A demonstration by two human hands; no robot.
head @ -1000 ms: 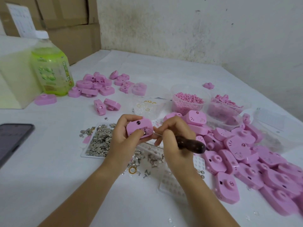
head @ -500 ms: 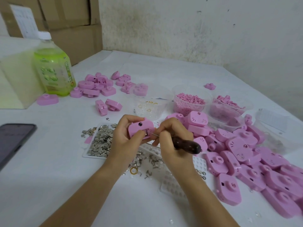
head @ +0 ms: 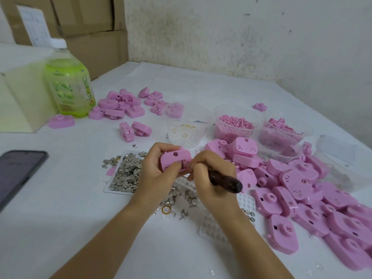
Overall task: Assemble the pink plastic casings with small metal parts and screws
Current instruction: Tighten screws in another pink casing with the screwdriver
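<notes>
Pink plastic is covering much of the bench, so I am taking the held casing [head: 174, 158] as my reference. Nearer to me than the casing, a white moulded tray [head: 213, 228] is lying below my right wrist, with loose metal parts [head: 187, 198] scattered beside it.

My left hand [head: 155, 171] is gripping the casing, fingers curled over its top edge and thumb pressing by the opening on its near face. My right hand [head: 211, 174] is wrapped round the dark-handled screwdriver [head: 226, 181], fingertips pinching low on the shaft. The tip is sitting at that opening, just beside the left thumb. Whether a screw is on the tip I cannot tell.

To do this step well, I am judging that:
- the shaft should be lining up with the hole;
- the thumb should be steadying the small part while pressure is going straight in;
- turning should be light, so the plastic is not stripped.

Left of the casing, a flat tray of metal parts [head: 112, 191] is lying within reach, and right of the casing is the heap of casings [head: 302, 188]. Beyond the casing, a clear tub of pink pellets [head: 218, 127] is standing.
</notes>
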